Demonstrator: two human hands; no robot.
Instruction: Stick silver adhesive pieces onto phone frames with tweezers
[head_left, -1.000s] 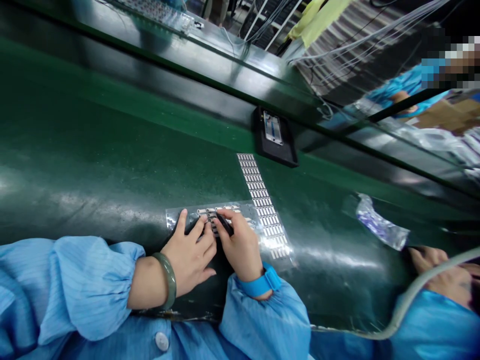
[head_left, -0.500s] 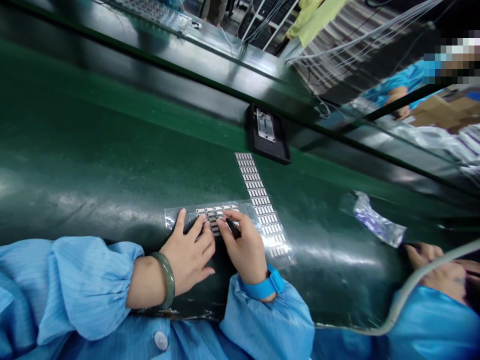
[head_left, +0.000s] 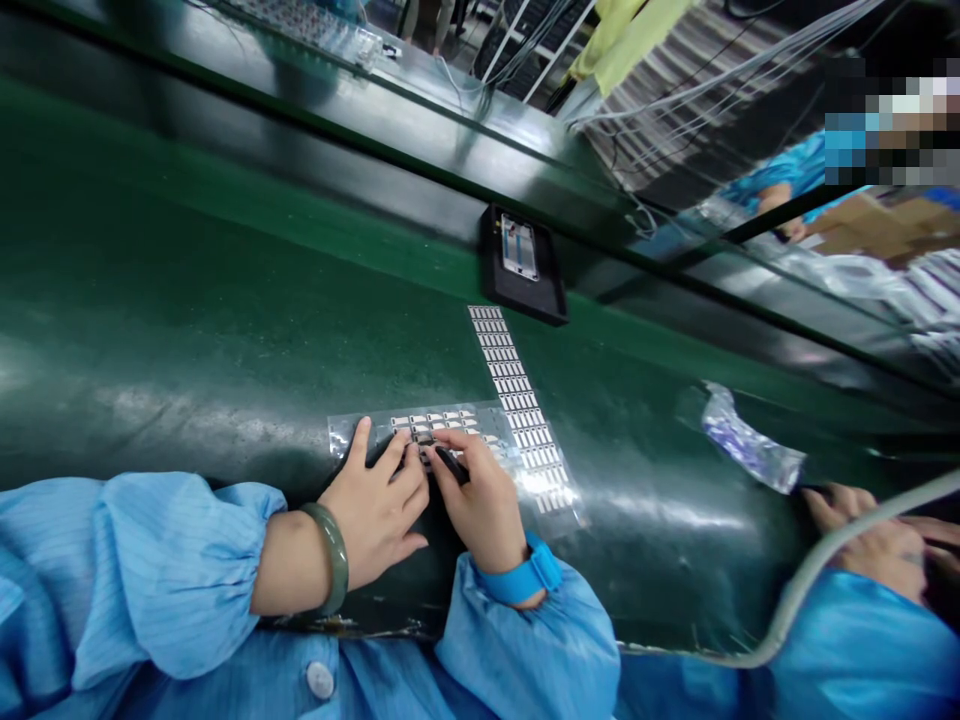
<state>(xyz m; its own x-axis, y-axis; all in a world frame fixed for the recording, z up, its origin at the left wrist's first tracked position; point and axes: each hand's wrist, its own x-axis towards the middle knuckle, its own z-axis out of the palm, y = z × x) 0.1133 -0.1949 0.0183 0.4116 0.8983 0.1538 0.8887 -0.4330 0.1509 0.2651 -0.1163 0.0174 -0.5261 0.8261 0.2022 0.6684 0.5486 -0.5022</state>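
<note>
On the green work surface lies a clear plastic sheet [head_left: 491, 415] with rows of small silvery, dark-edged labels. My left hand [head_left: 375, 500] rests on its left part, fingers spread, pressing it flat; a green bangle is on that wrist. In my right hand [head_left: 484, 495], between thumb and fingers, is a slim black tool [head_left: 451, 464]; its tip points at the labels beside my left fingertips. Whether a label is at the tip is too small to tell. A long strip of similar labels [head_left: 517, 390] lies just right of the sheet, running away from me.
A black tray [head_left: 540, 295] holding a silvery framed part stands beyond the strip. To the right lie a crumpled clear bag [head_left: 754, 445] and a co-worker's hand [head_left: 870, 530] behind a grey hose [head_left: 810, 590]. A metal rail [head_left: 300, 130] borders the far side.
My right hand has shifted slightly left with the black tool, closer to my left fingers. The black tray appears a little further left. My left hand has stayed in place.
</note>
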